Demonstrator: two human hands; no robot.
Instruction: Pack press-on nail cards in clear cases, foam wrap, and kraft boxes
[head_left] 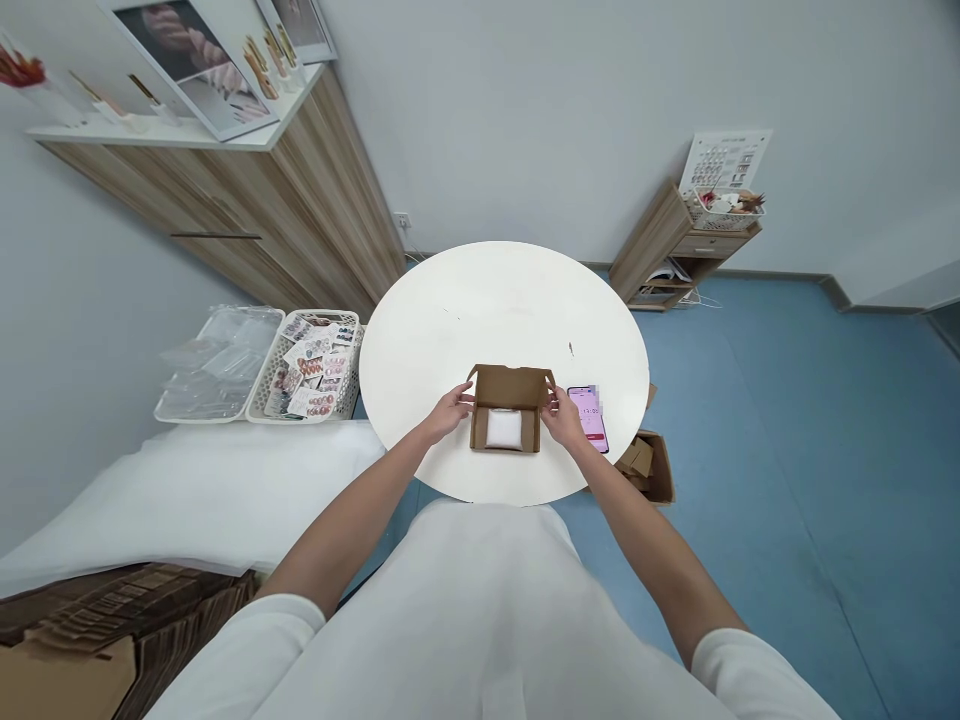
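Note:
A small brown cardboard box (512,384) stands on the white round table with its lid raised. Inside lies a white, soft-looking packet (504,429). At the box's left side is my left hand (452,408), its fingers on the edge near the lid's side flap. My right hand (561,412) holds the opposite side by the other flap, with some fingertips hidden against the cardboard. Just right of that hand, a phone (589,418) with a lit pink screen lies on the table.
The round table (502,300) carries a small dark item (571,349). On the left are a basket of nail-set cards (313,365) and a tray of clear plastic packs (221,365). A carton of cardboard pieces (651,465) sits on the floor, right. Folded cardboard (150,620) is stacked lower left.

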